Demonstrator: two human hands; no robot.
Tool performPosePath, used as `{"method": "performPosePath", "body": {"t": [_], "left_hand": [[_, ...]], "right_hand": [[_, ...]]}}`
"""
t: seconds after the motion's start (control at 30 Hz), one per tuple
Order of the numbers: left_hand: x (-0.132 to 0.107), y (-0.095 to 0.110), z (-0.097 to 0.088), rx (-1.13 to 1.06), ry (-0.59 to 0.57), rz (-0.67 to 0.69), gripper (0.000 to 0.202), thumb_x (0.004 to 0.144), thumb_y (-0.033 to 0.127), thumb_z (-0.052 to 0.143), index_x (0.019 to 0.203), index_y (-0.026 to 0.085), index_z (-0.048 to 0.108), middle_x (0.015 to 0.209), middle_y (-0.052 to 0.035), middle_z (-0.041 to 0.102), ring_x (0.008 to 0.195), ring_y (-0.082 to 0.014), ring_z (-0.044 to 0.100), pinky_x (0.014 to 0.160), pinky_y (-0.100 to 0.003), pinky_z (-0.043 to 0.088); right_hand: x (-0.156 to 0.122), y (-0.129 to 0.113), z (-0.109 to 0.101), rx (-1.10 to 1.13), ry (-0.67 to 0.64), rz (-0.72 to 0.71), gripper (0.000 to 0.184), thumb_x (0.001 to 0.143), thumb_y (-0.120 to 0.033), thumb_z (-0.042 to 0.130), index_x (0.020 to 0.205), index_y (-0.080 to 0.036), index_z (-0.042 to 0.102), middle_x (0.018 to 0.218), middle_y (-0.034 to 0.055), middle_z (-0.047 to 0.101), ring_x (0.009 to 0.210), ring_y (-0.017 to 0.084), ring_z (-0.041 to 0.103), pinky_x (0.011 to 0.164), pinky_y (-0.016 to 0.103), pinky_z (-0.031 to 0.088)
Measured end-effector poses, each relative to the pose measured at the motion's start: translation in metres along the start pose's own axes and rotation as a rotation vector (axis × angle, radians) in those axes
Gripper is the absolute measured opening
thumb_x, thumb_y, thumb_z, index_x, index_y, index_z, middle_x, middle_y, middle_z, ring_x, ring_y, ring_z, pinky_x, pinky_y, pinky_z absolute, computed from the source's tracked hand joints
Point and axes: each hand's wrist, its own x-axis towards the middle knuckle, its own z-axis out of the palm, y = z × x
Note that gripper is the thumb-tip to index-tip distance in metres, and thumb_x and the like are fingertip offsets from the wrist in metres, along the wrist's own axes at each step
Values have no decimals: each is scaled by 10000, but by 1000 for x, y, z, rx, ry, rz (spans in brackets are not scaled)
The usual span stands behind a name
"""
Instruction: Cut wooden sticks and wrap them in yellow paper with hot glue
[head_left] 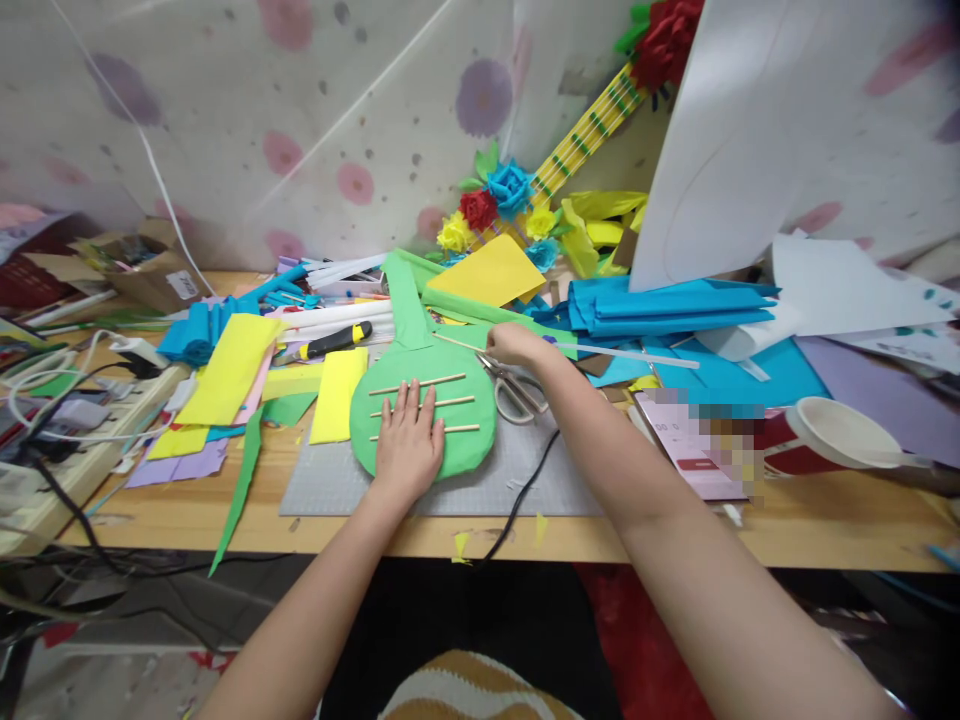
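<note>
A green paper guitar-shaped cutout (465, 425) lies on a grey cutting mat (322, 485). Three thin wooden sticks (417, 384) lie across its round body. My left hand (408, 440) rests flat on the cutout, fingers stretched out over the sticks. My right hand (514, 345) is closed in a pinch on the end of another thin wooden stick (459, 343) by the cutout's upper right edge. Scissors (516, 390) lie just under that hand.
Sheets of yellow (228, 368), blue (667, 305) and green paper, a yellow-handled knife (334, 340), paper flowers (495, 205) and a large white sheet (795, 120) crowd the wooden table. A power strip and cables (67, 410) sit left. A red cup (814, 440) lies right.
</note>
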Motion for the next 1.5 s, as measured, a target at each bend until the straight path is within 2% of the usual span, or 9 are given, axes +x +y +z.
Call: {"method": "performPosePath", "body": {"t": [0.1,0.17,0.27,0.4,0.53,0.77,1.03,1.17,1.5], "left_hand": [[0,1,-1,2,-10,-1,515,896,340,257,1355,131,362,1441,-114,282,1345,-254,216,1088,-471,179],[0,1,-2,1,-15,-3,516,896,339,256,1355,128,363,1442,-113,280,1345,-254,216,1088,-467,181],[1,2,-2,-8,-15,-2,515,892,337,266,1353,131,367,1442,-114,280,1345,-253,217,1088,-466,182],[1,1,-2,-7,-7,2,517,890,336,271,1356,131,362,1440,-120,280,1346,-254,214,1086,-473,181],[1,0,0,4,-6,10,521,892,343,259,1356,130,360,1441,-120,279,1347,-256,209,1084,-479,177],[3,1,-2,-9,-14,8,520,886,337,272,1353,129,368,1442,-124,272,1346,-262,212,1084,-482,182],[3,2,-1,-1,-11,12,515,886,334,280,1343,122,384,1440,-132,273,1349,-262,201,1083,-485,177],[4,1,-2,15,-10,16,518,885,343,275,1340,122,388,1448,-125,256,1350,-262,198,1082,-483,181],[3,2,0,30,-9,16,524,891,340,249,1351,120,370,1438,-130,284,1341,-269,222,1082,-481,178]], "right_hand": [[-40,7,-7,21,111,146,193,757,-187,488,758,-111,665,824,143,671,711,201,572,597,268,341],[-63,10,-5,98,198,174,200,786,-203,460,821,-133,645,846,110,666,722,184,561,596,256,333],[-75,9,4,159,269,37,190,822,-218,437,874,-152,608,886,78,646,755,157,543,624,233,334],[-52,4,17,56,245,-265,167,839,-195,433,880,-152,590,917,67,613,792,143,521,660,223,324],[-27,3,15,-84,205,-374,170,840,-158,422,884,-138,585,909,72,593,768,139,505,625,227,298],[-26,-6,3,-173,178,-345,178,842,-191,441,903,-147,602,941,85,591,819,156,506,584,242,259],[-24,-13,10,-176,264,-369,218,806,-232,501,1003,-198,587,1044,88,557,968,204,485,624,253,300],[-22,-15,14,-153,287,-394,179,813,-264,506,947,-200,607,999,75,566,941,193,490,616,249,295],[-16,-15,21,-56,286,-381,167,828,-218,467,878,-180,621,949,63,588,862,160,491,592,235,274]]}}
